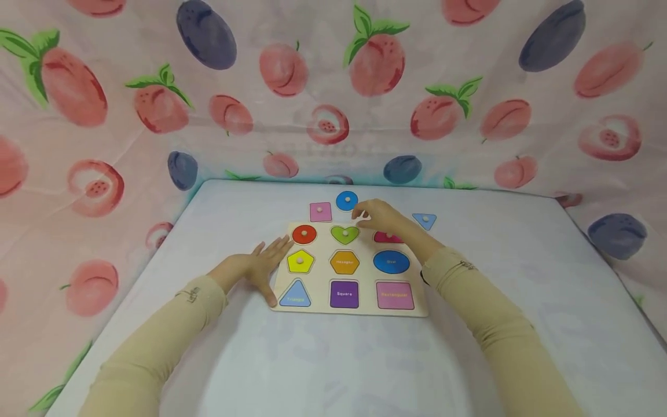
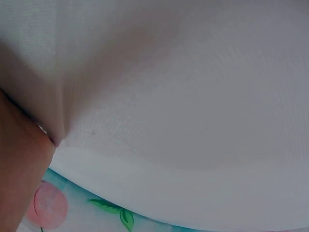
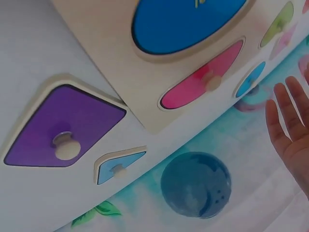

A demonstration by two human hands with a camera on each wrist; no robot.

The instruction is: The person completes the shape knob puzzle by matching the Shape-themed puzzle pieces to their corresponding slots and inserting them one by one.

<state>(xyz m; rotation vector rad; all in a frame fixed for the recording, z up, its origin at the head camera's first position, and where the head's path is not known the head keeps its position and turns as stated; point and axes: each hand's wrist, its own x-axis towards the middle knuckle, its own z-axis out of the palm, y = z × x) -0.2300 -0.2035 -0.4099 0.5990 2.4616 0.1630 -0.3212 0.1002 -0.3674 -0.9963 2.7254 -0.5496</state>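
Observation:
A pale puzzle board (image 1: 365, 311) carries a red circle (image 1: 304, 234), green heart (image 1: 341, 233), yellow pentagon (image 1: 293, 262) and crimson piece (image 1: 384, 237), all knobbed. Labelled shapes without knobs include Hexagon, Oval and Square. My left hand (image 1: 263, 267), fingers spread, rests along the board's left edge; the left wrist view catches only part of that hand (image 2: 21, 169). Over the board's far side, my right hand (image 1: 379, 216) hovers beside a blue knobbed piece (image 1: 344, 204), its fingers loosely bent around nothing. The right wrist view shows this hand (image 3: 294, 130) with fingers extended.
Beyond the board lie a pink knobbed piece (image 1: 320, 215) and, farther right, a light blue triangle (image 1: 424, 222). A purple knobbed piece (image 3: 87, 121) lies beside the board's corner. Fruit-printed cloth (image 1: 323, 69) stands behind the white table (image 1: 333, 365).

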